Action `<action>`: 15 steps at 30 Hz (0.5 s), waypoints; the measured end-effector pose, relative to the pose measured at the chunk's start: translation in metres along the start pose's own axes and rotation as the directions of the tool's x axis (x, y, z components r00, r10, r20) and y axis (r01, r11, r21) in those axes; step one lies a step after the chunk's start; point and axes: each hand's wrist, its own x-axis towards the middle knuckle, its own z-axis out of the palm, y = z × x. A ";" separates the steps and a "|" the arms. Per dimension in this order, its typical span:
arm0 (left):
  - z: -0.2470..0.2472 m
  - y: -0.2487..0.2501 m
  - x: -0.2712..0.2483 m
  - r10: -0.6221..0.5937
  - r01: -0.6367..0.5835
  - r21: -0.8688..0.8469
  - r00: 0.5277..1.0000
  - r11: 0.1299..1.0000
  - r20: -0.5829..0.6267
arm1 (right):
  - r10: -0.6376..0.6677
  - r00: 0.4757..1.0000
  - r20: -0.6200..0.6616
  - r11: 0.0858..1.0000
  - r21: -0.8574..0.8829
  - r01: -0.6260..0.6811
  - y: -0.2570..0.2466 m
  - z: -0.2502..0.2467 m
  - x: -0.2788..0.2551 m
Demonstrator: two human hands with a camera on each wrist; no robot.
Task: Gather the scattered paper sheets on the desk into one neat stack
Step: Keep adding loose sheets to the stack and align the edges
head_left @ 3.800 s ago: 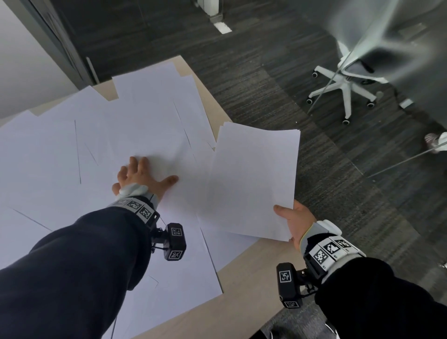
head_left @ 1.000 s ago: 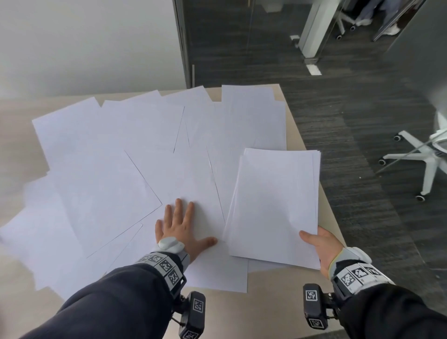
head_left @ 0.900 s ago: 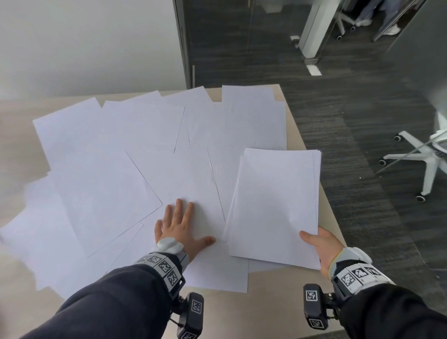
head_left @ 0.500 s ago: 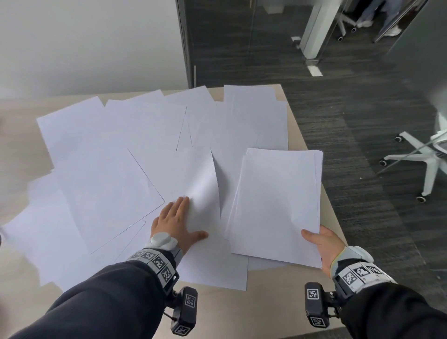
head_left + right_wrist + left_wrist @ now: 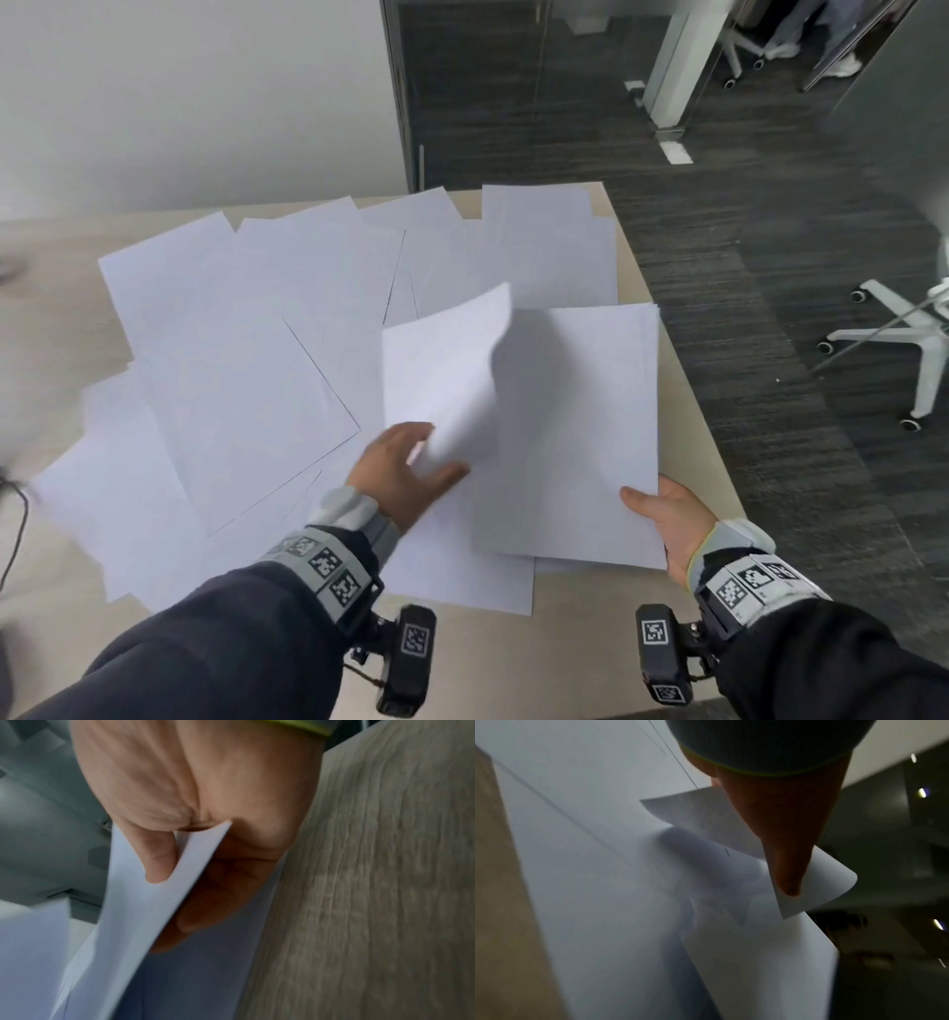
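One sheet (image 5: 452,380) is pinched at its near corner by our left hand (image 5: 398,470), and it curls up over the pile. Our right hand (image 5: 667,519) grips the pile (image 5: 575,426) at its near corner, thumb on top. Many loose sheets (image 5: 246,329) lie spread on the counter (image 5: 678,411). We think this sheet goes on the pile next, so we must lay it flat and line up the edges

Your light wood counter (image 5: 683,390) carries loose overlapping white sheets (image 5: 246,329), fanned out beyond and beside your left hand (image 5: 400,475).
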 end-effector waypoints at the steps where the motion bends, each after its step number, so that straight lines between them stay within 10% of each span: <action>1: 0.007 0.008 -0.004 0.063 -0.064 0.021 0.997 0.998 0.050 | -0.001 1.000 0.017 1.000 -0.015 0.001 0.000 0.005 -0.002; 7: 0.053 0.036 -0.022 0.156 -0.317 0.265 0.858 0.911 0.489 | 0.003 1.000 0.006 0.985 -0.172 -0.002 0.006 0.028 -0.010; 12: 0.074 0.034 -0.031 0.200 -0.423 0.324 0.816 0.846 0.543 | 0.232 0.960 -0.154 0.971 -0.026 -0.239 0.010 0.025 -0.007; 15: 0.076 0.032 -0.032 0.230 -0.427 0.285 0.816 0.858 0.531 | 0.104 0.990 -0.094 0.989 -0.094 -0.112 0.019 0.023 -0.001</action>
